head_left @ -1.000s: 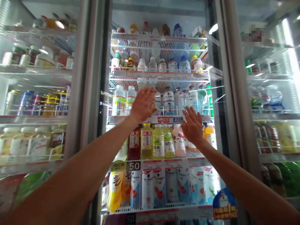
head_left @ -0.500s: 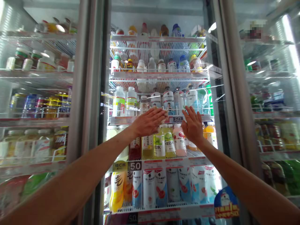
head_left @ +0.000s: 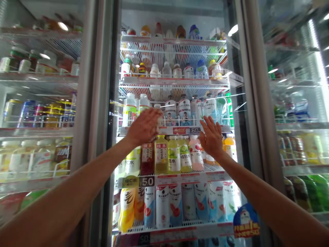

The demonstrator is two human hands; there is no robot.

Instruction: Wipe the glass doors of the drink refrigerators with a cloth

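Note:
Both my arms reach up to the glass door of a lit drinks cooler. My left hand lies flat with fingers stretched out, over the shelf edge at the middle shelf's left part. My right hand is spread open, palm toward the glass, to the right of the price tag. Neither hand holds anything. Behind them stand bottled drinks in rows on wire shelves, with white-labelled bottles above and tall pouches and bottles below.
A grey door frame divides this cooler from another cooler with cans and bottles on the left. A third cooler stands on the right behind a second frame post. A blue sticker sits low on the glass.
My left hand slid down across the glass from the upper shelf, then moved left to the shelf edge. My right hand has stayed spread in the same place.

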